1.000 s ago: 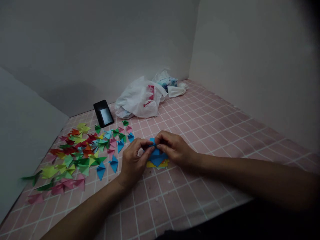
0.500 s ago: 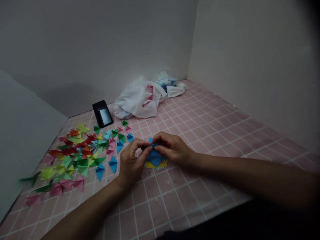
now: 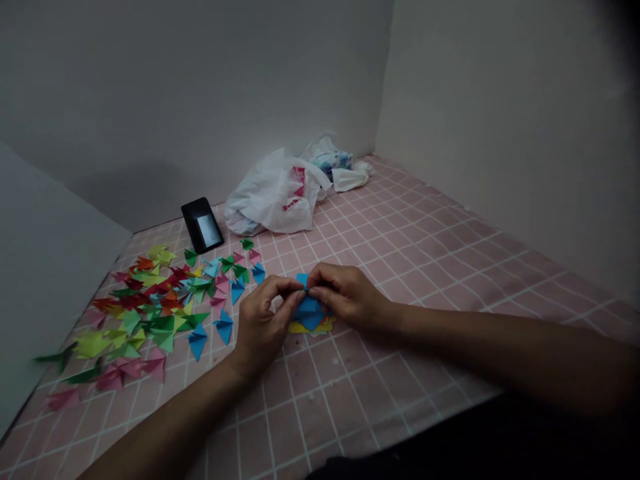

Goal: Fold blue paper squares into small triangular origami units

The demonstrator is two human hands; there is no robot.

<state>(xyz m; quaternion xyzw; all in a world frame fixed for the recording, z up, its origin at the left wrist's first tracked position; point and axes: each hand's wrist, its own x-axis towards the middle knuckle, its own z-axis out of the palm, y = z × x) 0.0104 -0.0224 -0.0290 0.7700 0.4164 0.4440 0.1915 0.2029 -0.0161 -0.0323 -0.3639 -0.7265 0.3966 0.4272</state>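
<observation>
Left hand (image 3: 263, 319) and right hand (image 3: 350, 297) are both pinched narrow, thumb to forefinger, on a small blue paper (image 3: 306, 291) over a stack of blue and yellow sheets (image 3: 311, 319), though the fingers hide most of it. For a clean fold I'd match the edges first, then press outward from the middle with light, even thumb pressure so nothing slips or tears. Pose looks handy for that: fingertips nearly meeting, forearms angling in low over the checked tablecloth (image 3: 360, 400), folded paper birds (image 3: 161, 324) off left.
</observation>
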